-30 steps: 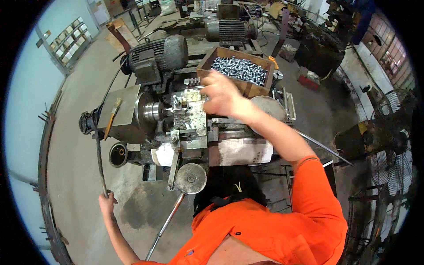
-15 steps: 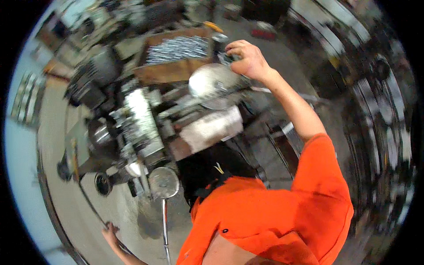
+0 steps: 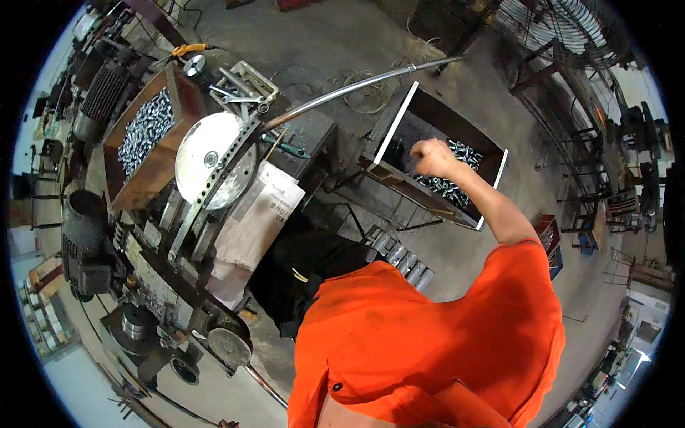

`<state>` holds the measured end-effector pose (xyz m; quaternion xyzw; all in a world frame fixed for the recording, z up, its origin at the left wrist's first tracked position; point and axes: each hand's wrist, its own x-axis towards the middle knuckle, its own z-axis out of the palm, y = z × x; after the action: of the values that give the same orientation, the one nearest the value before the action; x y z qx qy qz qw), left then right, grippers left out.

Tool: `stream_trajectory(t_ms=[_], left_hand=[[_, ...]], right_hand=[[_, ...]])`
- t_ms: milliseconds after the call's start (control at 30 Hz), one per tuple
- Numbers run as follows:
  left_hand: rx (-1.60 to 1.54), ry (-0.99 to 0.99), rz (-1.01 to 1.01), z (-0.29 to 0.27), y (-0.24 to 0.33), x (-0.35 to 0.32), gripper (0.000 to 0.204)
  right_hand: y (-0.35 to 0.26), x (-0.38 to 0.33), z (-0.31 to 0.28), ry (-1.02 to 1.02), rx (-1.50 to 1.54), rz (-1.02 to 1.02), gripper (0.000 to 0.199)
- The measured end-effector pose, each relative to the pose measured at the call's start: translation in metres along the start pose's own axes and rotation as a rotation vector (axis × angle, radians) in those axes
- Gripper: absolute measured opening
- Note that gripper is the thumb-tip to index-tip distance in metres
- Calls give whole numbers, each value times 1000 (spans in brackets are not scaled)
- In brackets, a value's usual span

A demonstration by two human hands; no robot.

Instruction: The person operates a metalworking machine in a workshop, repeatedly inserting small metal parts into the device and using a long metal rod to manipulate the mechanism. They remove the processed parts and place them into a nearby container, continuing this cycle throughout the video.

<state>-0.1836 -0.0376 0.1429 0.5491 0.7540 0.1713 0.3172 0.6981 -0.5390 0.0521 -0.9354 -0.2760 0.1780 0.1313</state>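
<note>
My right hand [image 3: 435, 158] is over a metal box [image 3: 407, 107] to the right, its fingers curled in. Whatever they may hold is hidden. Short shiny metal sleeves [image 3: 449, 189] lie heaped in the box beneath and beside the hand. Only a bit of my left hand [image 3: 228, 424] shows at the lower edge, its fingers around the end of a long thin dark rod [image 3: 187, 409]. A machine with a large pale round disc [image 3: 207, 158] and a perforated metal bar [image 3: 214, 182] stands at the left.
A rusty box [image 3: 132, 192] full of small metal parts [image 3: 148, 132] sits behind the disc. A curved metal tube [image 3: 342, 93] reaches across above the workplace. Stained cardboard [image 3: 253, 228] lies before the machine. Larger metal cylinders [image 3: 403, 260] stand below the box, and a large fan [image 3: 564, 28] is at far right.
My view has turned to the right. My right hand has moved from beside the disc to over the metal box. My left hand has slipped almost out of the lower edge.
</note>
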Motion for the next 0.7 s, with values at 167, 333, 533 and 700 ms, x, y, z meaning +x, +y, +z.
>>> stream_trajectory(t_ms=[167, 333, 533, 700], left_hand=[[-3, -40, -48, 11, 28, -22, 15], [-7, -55, -116, 21, 60, -42, 16], [54, -32, -77, 38, 82, -64, 17], [96, -47, -87, 43, 94, -74, 18]], right_hand=[[11, 1, 17, -65, 55, -270, 36], [23, 15, 34, -114, 84, -372, 38], [13, 27, 33, -207, 171, -380, 43], [11, 46, 50, -260, 352, -357, 44]])
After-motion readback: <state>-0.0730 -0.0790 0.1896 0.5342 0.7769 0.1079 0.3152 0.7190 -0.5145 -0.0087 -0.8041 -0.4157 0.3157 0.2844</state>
